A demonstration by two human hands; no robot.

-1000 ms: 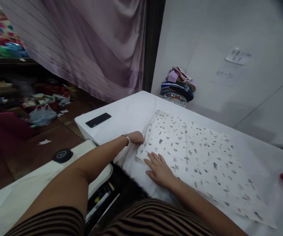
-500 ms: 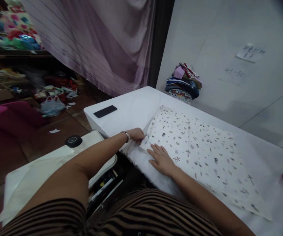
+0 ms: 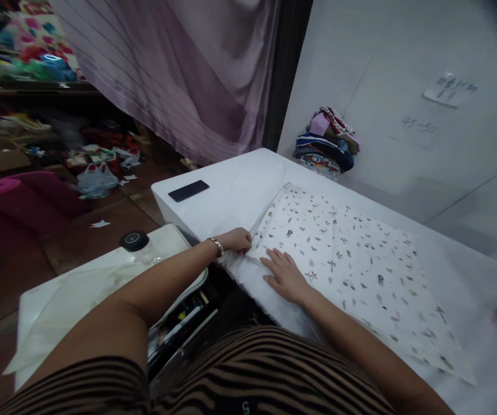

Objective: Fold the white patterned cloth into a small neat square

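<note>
One patterned cloth [image 3: 360,253] lies flat on the white counter [image 3: 231,184]; I judge it light, limp, best taken by a corner. My left grip [image 3: 236,238] pinches its left edge; my right grip [image 3: 286,276] rests spread.

A: Specify the surroundings.
B: Right side: pale wall [image 3: 378,34], panelled. Centre: mauve curtain [image 3: 213,69] beside a dark vertical strip [image 3: 290,75].
A: Floor [image 3: 129,217] and lighting?
B: Reddish-brown floor, white scraps [image 3: 100,223] scattered on it. Lighting: dim at left, brighter around the white table [image 3: 231,190]

Dim, greyish light, soft shadow low on the wall [image 3: 382,98], dark upper-right corner
</note>
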